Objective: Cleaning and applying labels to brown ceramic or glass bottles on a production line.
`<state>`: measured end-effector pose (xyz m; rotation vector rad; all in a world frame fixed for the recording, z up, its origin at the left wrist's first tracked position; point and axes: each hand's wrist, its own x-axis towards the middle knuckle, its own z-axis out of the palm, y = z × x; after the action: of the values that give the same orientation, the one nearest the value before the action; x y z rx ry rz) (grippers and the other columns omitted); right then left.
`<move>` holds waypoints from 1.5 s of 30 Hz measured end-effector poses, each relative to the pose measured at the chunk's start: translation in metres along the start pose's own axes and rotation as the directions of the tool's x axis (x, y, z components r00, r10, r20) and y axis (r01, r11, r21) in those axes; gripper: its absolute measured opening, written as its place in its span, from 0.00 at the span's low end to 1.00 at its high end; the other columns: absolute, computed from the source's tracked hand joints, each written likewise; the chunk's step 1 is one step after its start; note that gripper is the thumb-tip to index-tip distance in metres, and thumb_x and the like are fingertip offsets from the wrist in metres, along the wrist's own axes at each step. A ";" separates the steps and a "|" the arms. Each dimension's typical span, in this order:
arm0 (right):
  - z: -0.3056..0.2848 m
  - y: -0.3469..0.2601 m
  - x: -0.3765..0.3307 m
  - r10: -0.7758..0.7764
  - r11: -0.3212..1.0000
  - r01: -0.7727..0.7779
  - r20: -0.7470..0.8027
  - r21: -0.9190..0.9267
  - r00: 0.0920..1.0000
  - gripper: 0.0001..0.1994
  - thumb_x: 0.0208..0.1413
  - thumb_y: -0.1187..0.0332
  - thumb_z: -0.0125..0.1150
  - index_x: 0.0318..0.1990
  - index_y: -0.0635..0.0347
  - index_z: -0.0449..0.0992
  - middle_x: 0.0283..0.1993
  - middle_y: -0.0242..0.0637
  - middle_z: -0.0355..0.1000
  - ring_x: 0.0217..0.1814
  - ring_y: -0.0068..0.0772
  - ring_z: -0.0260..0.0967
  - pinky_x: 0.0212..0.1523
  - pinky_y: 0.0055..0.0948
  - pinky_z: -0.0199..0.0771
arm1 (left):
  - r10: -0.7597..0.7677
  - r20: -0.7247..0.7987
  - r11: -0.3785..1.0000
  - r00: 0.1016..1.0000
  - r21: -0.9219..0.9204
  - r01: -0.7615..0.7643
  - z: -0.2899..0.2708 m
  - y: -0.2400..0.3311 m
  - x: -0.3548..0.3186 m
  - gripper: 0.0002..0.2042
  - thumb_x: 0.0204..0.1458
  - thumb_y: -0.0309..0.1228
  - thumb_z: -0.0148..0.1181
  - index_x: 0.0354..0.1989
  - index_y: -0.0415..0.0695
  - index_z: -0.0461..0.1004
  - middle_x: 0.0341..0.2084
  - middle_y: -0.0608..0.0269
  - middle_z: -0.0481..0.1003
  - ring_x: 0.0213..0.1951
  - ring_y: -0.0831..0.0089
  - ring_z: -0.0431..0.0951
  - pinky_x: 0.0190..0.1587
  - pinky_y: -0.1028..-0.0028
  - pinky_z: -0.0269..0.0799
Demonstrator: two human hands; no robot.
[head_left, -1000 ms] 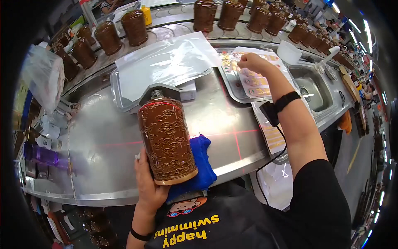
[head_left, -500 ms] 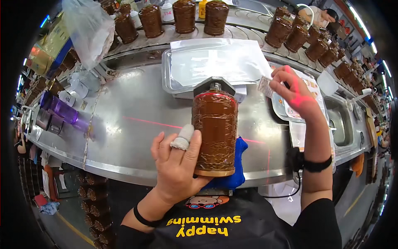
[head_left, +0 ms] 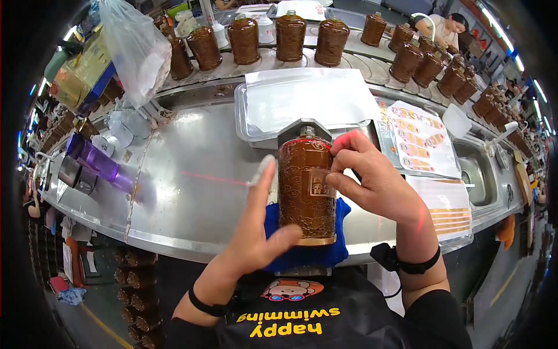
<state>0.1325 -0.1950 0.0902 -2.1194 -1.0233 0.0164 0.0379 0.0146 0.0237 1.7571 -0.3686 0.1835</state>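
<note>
Brown jar (head_left: 306, 189) upright in front of me, standing on a blue cloth (head_left: 308, 247) at the near edge of the steel desk (head_left: 197, 192). Jar is tall and cylindrical, glossy brown with embossed relief pattern all over, gold-coloured band at the base, narrow neck with a small cap on top. A small square label sits mid-body on the side facing me.

Right hand (head_left: 372, 183): fingers pinched together on that label, thumb and forefinger pressing its right edge against the jar. Closed on the label, not wrapped round the jar.

Left hand (head_left: 258, 232): fingers spread and extended, thumb touching the jar's lower left near the gold band, the rest pointing up alongside the jar's left wall. Not gripping, just bracing.

Just beyond the fingers: a metal tray (head_left: 247, 125) covered with clear plastic sheeting. Right of the right-hand fingers: a sheet of stickers (head_left: 421, 136) on another tray, then a sink (head_left: 479, 177). Further out, a curved row of matching brown jars (head_left: 290, 36) on the conveyor. Left of the left-hand fingers, well apart: a purple bottle (head_left: 99, 163).
</note>
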 end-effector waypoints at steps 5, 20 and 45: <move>0.011 0.002 -0.002 -0.003 1.000 0.002 -0.059 -0.009 0.998 0.06 0.48 0.72 0.61 0.28 0.63 0.71 0.40 0.45 0.62 0.45 0.45 0.62 0.46 0.35 0.64 | -0.173 -0.144 0.978 0.974 -0.142 0.152 0.015 -0.005 0.037 0.36 0.51 0.36 0.58 0.63 0.31 0.46 0.61 0.41 0.52 0.63 0.58 0.54 0.63 0.65 0.50; 0.043 0.028 -0.018 0.166 0.955 -0.078 -0.296 0.286 0.941 0.10 0.51 0.65 0.62 0.31 0.61 0.70 0.44 0.40 0.58 0.47 0.33 0.57 0.47 0.28 0.60 | -0.221 -0.142 0.915 0.965 -0.372 0.155 0.024 -0.007 0.043 0.32 0.55 0.31 0.53 0.64 0.33 0.45 0.57 0.50 0.56 0.58 0.67 0.60 0.59 0.70 0.57; 0.046 0.030 -0.022 0.259 0.905 -0.140 -0.259 0.402 0.930 0.11 0.49 0.65 0.64 0.31 0.59 0.69 0.45 0.40 0.57 0.48 0.33 0.56 0.46 0.26 0.60 | -0.138 -0.122 0.924 0.983 -0.373 0.084 0.023 -0.016 0.039 0.37 0.52 0.32 0.57 0.65 0.34 0.41 0.58 0.50 0.55 0.60 0.66 0.58 0.61 0.69 0.53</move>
<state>0.1229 -0.1925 0.0321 -1.7914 -0.5583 -0.0136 0.0782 -0.0106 0.0159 1.3804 -0.1798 0.1501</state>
